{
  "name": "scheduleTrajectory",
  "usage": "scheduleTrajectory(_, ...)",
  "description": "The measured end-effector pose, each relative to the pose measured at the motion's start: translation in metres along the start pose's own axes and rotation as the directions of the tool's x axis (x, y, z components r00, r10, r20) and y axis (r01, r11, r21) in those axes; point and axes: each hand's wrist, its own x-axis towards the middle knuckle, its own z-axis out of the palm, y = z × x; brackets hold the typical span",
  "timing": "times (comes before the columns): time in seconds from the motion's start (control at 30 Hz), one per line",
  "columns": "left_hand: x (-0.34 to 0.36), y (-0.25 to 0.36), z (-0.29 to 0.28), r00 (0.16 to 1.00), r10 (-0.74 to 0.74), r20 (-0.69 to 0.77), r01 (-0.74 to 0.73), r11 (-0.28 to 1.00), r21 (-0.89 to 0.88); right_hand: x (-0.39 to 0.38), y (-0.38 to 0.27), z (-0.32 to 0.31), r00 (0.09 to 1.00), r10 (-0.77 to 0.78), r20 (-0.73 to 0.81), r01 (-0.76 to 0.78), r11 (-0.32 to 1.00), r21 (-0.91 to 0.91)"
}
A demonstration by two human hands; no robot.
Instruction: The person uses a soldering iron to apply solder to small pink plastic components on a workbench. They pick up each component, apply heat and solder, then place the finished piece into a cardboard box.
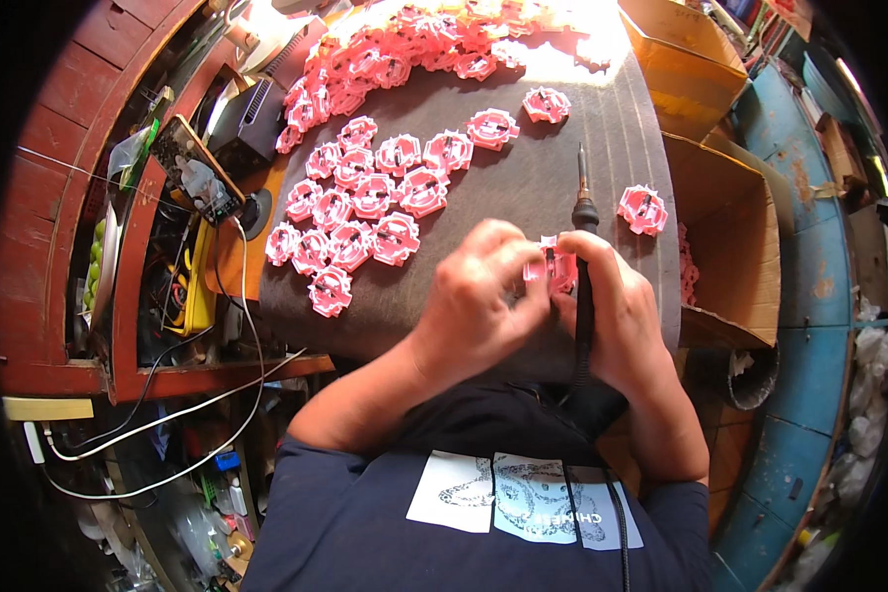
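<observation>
A pink plastic part with a dark piece in its middle is between my two hands, near the front of the grey work surface. My left hand has its fingers pinched at the part's left edge; the fingertips partly hide it. My right hand is closed around the black handle of a soldering iron, its metal tip pointing away from me. The right fingers also touch the pink part's right side. One more pink part lies to the right of the iron.
Loose pink parts lie left of centre, with a large pile behind them. Cardboard boxes stand along the right edge, one holding pink parts. A phone on a stand and a white cable are at left.
</observation>
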Motion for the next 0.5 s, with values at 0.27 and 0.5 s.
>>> scheduleTrajectory(0.27,0.147,-0.033,0.012,0.945,-0.06,0.321,-0.183,0.717,0.673,0.015,0.024,-0.008,0.987,0.138,-0.079,-0.153,0.956,-0.249)
scheduleTrajectory(0.5,0.162,-0.077,0.035,0.934,-0.069,0.351,-0.208,0.694,0.689,0.014,0.038,-0.007,0.948,0.184,-0.26,-0.269,0.9,-0.344)
